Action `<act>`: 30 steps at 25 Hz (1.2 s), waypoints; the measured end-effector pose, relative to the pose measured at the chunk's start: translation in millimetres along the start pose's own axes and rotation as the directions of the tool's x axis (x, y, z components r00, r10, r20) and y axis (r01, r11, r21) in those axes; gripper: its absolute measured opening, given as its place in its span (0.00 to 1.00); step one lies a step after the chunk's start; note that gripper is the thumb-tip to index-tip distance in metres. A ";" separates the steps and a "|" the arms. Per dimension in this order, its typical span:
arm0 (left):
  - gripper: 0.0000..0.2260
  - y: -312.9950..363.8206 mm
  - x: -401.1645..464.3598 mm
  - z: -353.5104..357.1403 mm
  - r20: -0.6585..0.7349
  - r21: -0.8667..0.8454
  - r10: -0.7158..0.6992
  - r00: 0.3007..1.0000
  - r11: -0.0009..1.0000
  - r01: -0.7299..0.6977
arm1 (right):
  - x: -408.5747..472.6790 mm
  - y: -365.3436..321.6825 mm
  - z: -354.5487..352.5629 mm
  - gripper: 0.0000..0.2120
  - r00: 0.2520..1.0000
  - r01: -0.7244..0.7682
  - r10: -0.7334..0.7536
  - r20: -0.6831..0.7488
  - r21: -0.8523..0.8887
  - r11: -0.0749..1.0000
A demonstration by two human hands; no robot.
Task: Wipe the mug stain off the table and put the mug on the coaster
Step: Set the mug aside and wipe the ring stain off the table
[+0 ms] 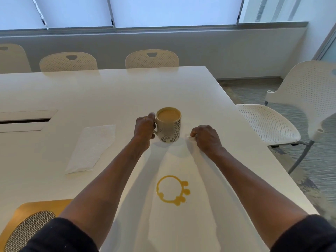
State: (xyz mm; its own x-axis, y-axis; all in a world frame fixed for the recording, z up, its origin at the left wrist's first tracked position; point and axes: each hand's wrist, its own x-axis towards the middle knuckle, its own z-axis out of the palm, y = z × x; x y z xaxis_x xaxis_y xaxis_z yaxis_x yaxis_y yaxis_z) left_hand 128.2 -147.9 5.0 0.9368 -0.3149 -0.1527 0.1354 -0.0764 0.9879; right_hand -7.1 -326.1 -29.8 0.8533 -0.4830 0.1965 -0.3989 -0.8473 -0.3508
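Altogether one mug [169, 124], handle gripped by left hand [144, 127]; right hand [206, 137] curled, perhaps pinching something; one stain [172, 190].

White table [109, 91] fills most of the view, w/ three perforated cream chairs [152, 59] tucked along its far edge and another chair [283, 113] off its right edge. Behind: grey wall [200, 44] under windows [163, 10] w/ blinds down, pale daylight; grey striped carpet [254, 91] at right.
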 end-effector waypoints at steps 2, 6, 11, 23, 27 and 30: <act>0.18 0.6 -3.2 2.1 0.014 0.007 0.002 1.000 1.000 -0.002 | -18.2 -11.2 1.7 0.12 0.999 0.052 -0.052 0.007 -0.012 0.999; 0.18 3.4 -9.9 6.7 0.049 0.000 0.013 0.999 1.000 -0.013 | -54.2 -23.0 -3.5 0.11 0.995 0.090 -0.090 0.044 -0.016 0.996; 0.18 4.6 -14.5 16.7 0.093 0.018 0.020 0.995 1.000 -0.022 | -92.9 -25.9 -15.9 0.12 0.991 0.052 -0.059 0.119 0.063 0.997; 0.16 -16.0 -8.1 60.6 0.116 0.059 -0.028 0.993 0.998 0.022 | -128.1 4.4 -48.6 0.12 0.909 -0.396 0.330 0.255 0.775 0.492; 0.16 -21.7 -4.2 74.7 0.133 0.049 -0.026 0.991 0.999 0.020 | -131.4 14.1 -45.9 0.12 0.906 -0.402 0.329 0.268 0.790 0.464; 0.16 -24.7 -1.2 84.0 0.130 0.048 -0.027 0.991 0.999 0.021 | -133.1 19.7 -41.7 0.11 0.904 -0.401 0.340 0.259 0.790 0.464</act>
State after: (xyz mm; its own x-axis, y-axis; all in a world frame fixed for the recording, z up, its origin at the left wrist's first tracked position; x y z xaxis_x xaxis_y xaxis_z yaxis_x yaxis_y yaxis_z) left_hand 96.6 -225.1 -21.7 0.8827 -0.4333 -0.1818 0.1395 -0.1279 0.9819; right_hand -142.6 -287.7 -24.6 0.7226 -0.6676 -0.1793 -0.2621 -0.0245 -0.9647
